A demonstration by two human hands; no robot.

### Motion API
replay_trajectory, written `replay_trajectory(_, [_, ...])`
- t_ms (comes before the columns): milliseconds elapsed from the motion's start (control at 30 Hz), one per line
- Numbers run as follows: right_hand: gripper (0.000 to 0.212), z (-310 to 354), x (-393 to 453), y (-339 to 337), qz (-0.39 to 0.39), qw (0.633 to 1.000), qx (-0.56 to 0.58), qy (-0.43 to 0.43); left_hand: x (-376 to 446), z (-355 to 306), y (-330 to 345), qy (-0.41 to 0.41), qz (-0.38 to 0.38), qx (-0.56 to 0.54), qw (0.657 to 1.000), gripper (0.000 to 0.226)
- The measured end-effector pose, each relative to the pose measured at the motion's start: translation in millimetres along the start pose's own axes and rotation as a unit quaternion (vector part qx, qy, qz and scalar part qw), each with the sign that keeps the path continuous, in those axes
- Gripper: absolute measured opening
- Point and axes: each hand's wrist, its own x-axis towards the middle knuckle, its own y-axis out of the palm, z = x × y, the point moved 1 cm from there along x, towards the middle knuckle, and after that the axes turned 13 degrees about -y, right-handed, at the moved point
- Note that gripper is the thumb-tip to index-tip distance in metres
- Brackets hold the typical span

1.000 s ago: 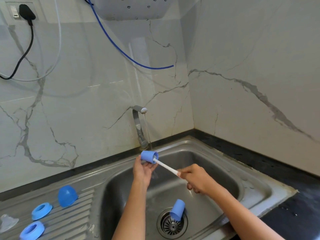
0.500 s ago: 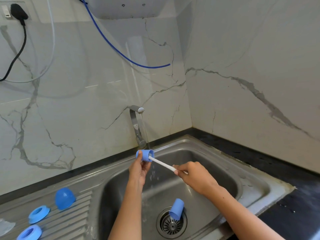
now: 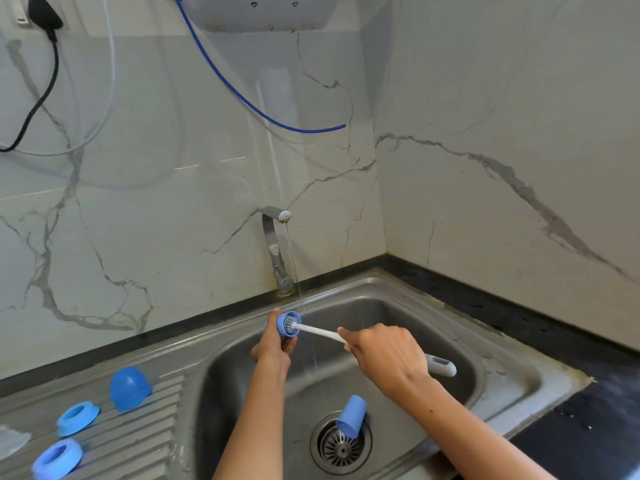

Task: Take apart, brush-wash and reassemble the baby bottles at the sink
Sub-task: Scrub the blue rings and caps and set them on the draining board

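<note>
A sink (image 3: 502, 386) sits in a wall corner, tap (image 3: 275, 244) behind it. One bottle (image 3: 351, 415) lies over the drain (image 3: 341, 446). On the draining board (image 3: 138, 441) to the left rest a cap (image 3: 129, 388) and two rings (image 3: 78, 418) (image 3: 57, 459).

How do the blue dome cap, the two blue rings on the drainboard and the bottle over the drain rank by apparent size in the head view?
1. Dome cap
2. Near ring and far ring: alike; the nearer looks bigger
3. Bottle over the drain: close to the rings, unsure
</note>
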Motion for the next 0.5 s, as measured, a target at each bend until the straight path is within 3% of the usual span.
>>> replay_trajectory(200, [0.039, -3.8, 1.0, -3.5, -0.015, 1.0, -0.004, 0.007, 8.8, -1.6, -5.7, -0.048, 0.025, -0.018, 0.998, 0.057])
replay_trajectory(367, [0.036, -8.6, 4.1, 1.2, -0.009, 1.0, 0.022, 0.009, 6.5, -0.8, 4.3, -0.054, 0.091, -0.004, 0.994, 0.044])
replay_trajectory(500, [0.035, -16.9, 5.4, 3.2, 0.013, 0.994, 0.105, -0.01, 9.6, -4.3, 3.6, -0.047, 0.127, -0.033, 0.99, 0.034])
